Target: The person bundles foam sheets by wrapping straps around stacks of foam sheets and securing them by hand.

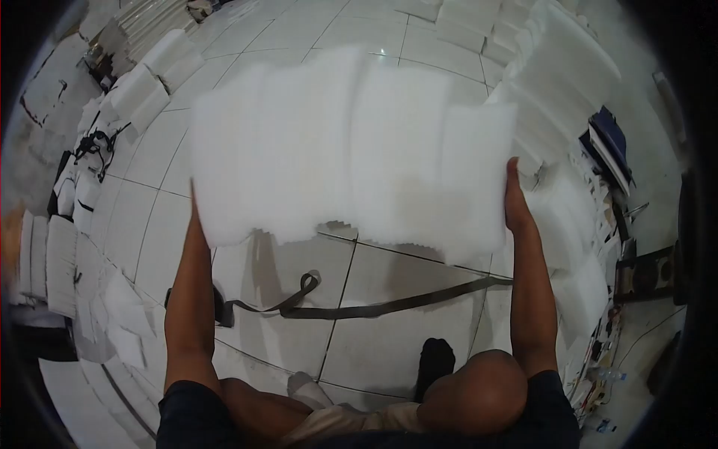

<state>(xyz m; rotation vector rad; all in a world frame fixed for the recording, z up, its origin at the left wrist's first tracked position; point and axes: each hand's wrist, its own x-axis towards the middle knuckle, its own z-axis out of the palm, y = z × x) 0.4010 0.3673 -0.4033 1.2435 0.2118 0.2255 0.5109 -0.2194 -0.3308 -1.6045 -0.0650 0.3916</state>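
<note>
Left grip [194, 200] — mostly hidden | white padded sheets [359, 150] — edges blurred

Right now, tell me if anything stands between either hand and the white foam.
Nothing visible does: the right hand and the left hand, mostly hidden, hold the white foam between them. The dark strap lies on the floor, clear of both.

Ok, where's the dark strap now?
In the head view, the dark strap runs left to right across the tiled floor, just below centre, between the white stack and the black-socked foot.
</note>
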